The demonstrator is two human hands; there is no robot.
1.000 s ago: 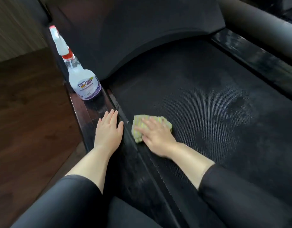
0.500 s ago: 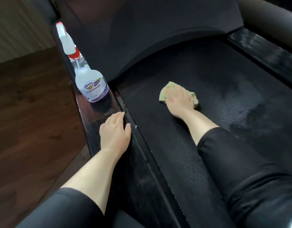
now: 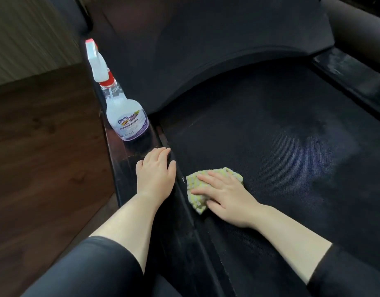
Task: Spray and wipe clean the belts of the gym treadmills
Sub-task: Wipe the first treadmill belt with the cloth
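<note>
The black treadmill belt (image 3: 281, 146) fills the middle and right, with wet patches at its right. A yellow-green cloth (image 3: 195, 182) lies on the belt near its left edge. My right hand (image 3: 225, 196) presses flat on the cloth with straight fingers. My left hand (image 3: 155, 174) rests flat on the glossy left side rail (image 3: 124, 155), holding nothing. A clear spray bottle (image 3: 124, 116) with a white and red trigger head stands upright on that rail, just beyond my left hand.
The dark motor hood (image 3: 206, 50) rises at the belt's far end. The right side rail (image 3: 351, 82) runs along the belt's other edge. Dark wood floor (image 3: 39, 168) lies left of the treadmill, with a pale ribbed wall (image 3: 24, 35) behind it.
My right hand has pulled the cloth back from the far middle of the belt to its left edge, close to my left hand. My left hand and the bottle stayed put.
</note>
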